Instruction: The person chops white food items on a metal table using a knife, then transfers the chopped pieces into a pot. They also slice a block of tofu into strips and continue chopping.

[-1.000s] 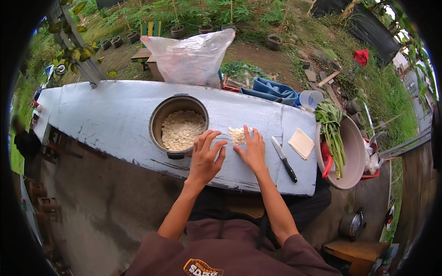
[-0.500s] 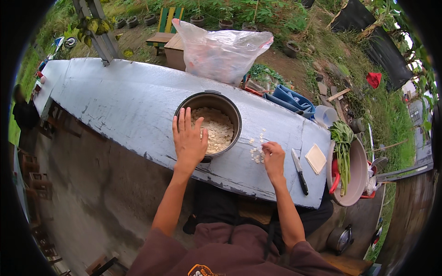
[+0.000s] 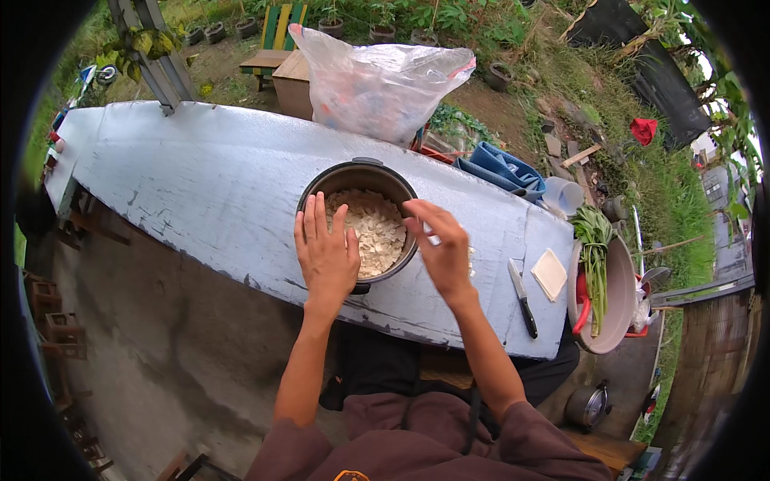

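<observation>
In daylight, I face a long, pale, scuffed table (image 3: 200, 176); beyond it stand a green-and-yellow slatted chair (image 3: 281, 26) and potted plants (image 3: 382, 34). To my left, small wooden stools (image 3: 64, 325) line the stained floor (image 3: 152, 337).

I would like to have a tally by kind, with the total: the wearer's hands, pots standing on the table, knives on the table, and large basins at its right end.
Hands: 2 (left hand, right hand)
Pot: 1
Knife: 1
Basin: 1
Total: 5
</observation>
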`<act>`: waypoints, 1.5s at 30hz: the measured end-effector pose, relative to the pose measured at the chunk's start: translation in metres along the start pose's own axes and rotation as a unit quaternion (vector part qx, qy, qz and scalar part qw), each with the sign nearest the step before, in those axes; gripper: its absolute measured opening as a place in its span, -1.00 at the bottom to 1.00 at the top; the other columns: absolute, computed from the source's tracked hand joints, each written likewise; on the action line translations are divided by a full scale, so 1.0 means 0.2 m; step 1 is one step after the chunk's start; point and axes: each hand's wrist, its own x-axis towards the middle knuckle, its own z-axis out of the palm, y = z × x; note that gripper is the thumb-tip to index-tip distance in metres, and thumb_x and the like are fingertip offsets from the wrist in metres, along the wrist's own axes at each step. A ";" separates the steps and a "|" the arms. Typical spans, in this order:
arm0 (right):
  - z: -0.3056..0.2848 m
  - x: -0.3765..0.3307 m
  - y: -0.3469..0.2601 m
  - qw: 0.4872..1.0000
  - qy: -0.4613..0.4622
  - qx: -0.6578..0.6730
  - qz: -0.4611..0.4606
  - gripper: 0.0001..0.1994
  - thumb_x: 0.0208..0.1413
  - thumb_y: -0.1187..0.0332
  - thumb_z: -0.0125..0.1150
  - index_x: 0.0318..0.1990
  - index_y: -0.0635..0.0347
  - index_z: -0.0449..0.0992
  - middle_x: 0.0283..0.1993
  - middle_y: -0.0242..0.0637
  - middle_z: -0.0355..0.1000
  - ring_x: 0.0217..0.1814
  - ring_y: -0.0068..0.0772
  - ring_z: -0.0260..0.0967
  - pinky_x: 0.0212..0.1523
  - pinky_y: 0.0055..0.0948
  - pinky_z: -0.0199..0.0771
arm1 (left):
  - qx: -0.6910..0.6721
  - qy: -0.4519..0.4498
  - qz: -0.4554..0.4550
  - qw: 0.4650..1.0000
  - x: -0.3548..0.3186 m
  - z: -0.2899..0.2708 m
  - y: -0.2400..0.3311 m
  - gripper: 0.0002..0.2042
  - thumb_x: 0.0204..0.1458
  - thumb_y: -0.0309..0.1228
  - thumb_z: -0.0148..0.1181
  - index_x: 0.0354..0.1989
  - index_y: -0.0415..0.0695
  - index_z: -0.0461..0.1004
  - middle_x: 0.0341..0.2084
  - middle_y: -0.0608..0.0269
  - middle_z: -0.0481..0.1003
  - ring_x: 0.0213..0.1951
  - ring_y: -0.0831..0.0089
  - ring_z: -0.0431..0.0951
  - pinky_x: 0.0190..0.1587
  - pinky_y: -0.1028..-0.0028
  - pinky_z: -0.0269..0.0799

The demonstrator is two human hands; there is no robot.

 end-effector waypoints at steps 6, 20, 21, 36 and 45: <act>-0.23 -0.07 0.60 0.983 0.014 -0.131 0.127 -0.70 0.27 0.36 0.30 0.10 0.25 0.62 0.17 0.02 0.53 0.21 0.03 0.48 0.23 -0.09 0.46 | -0.001 -0.017 -0.005 1.000 0.01 -0.01 0.02 -0.62 0.26 -0.27 0.14 0.22 -0.08 0.50 0.44 0.00 0.22 0.51 0.15 0.09 0.55 0.11 -0.06; -0.25 -0.62 0.43 0.973 -0.122 -0.187 0.056 -0.72 0.14 0.52 0.26 0.02 0.27 0.62 0.15 -0.12 0.48 0.23 -0.03 0.43 0.18 -0.16 0.51 | -0.002 -0.010 -0.010 1.000 0.00 -0.01 0.00 -0.64 0.23 -0.21 0.20 0.14 -0.07 0.55 0.41 0.04 0.28 0.51 0.15 0.10 0.52 0.09 -0.01; -0.23 -0.63 0.45 0.977 -0.112 -0.170 0.068 -0.73 0.12 0.56 0.23 -0.01 0.27 0.63 0.12 -0.12 0.49 0.21 -0.03 0.44 0.15 -0.17 0.52 | -0.001 -0.008 -0.009 1.000 0.00 0.00 0.00 -0.64 0.22 -0.22 0.21 0.14 -0.05 0.56 0.40 0.06 0.28 0.51 0.16 0.10 0.51 0.10 0.00; -0.20 -0.33 0.23 0.994 0.063 -0.079 0.045 -0.86 0.11 0.60 0.37 -0.18 0.28 0.72 -0.14 -0.08 0.63 -0.14 -0.09 0.61 -0.10 -0.30 0.58 | -0.031 0.006 0.014 0.999 -0.01 0.02 0.01 -0.67 0.18 -0.23 0.22 0.05 -0.11 0.60 0.30 0.03 0.39 0.45 0.14 0.21 0.46 0.11 0.05; -0.02 -0.07 -0.07 0.985 -0.013 -0.078 -0.153 -0.82 0.08 0.56 0.37 -0.15 0.19 0.68 -0.04 -0.27 0.61 0.12 -0.11 0.51 0.08 -0.23 0.48 | -0.033 0.029 -0.009 0.999 -0.02 0.01 0.00 -0.71 0.17 -0.25 0.26 0.02 -0.05 0.62 0.31 0.09 0.39 0.45 0.16 0.20 0.48 0.08 0.01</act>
